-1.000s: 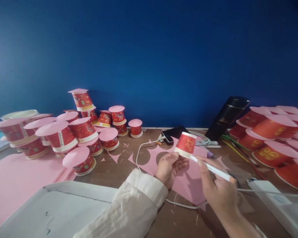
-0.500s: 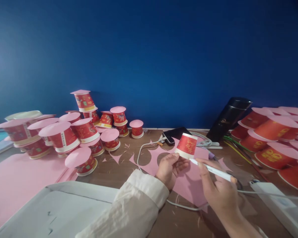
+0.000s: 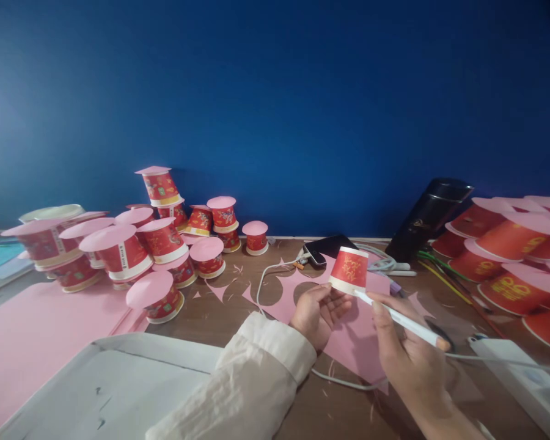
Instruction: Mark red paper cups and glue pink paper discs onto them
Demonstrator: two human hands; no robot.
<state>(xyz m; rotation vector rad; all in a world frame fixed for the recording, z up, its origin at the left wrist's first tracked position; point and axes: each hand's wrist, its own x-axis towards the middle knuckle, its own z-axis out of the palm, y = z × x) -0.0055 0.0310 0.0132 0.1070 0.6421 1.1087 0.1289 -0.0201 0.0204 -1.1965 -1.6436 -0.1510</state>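
A small red paper cup [image 3: 349, 269] with gold lettering is upside down, its white rim lowest. My left hand [image 3: 318, 311], in a cream sleeve, pinches that rim between thumb and fingertips, with the other fingers partly curled beneath. In my right hand [image 3: 406, 348] is a white pen-shaped tool [image 3: 406, 321] with an orange-tan back end. Its tip is at the cup's lower right rim; whether it touches cannot be made out. Below both hands lies a pink paper sheet [image 3: 343, 342] with round cutouts.
Upturned red cups [image 3: 162, 241] topped with pink discs are stacked at left; more cups [image 3: 506, 287] stand at right. Behind are a phone [image 3: 332, 245], coiled white cable [image 3: 380, 263] and black flask [image 3: 428, 217]. A white tray [image 3: 156, 391] is front left, a power strip [image 3: 517, 373] front right.
The cup has turned in my left fingers, so its lettering faces me differently. The pen-shaped tool stays by the rim. The whole view has shifted slightly.
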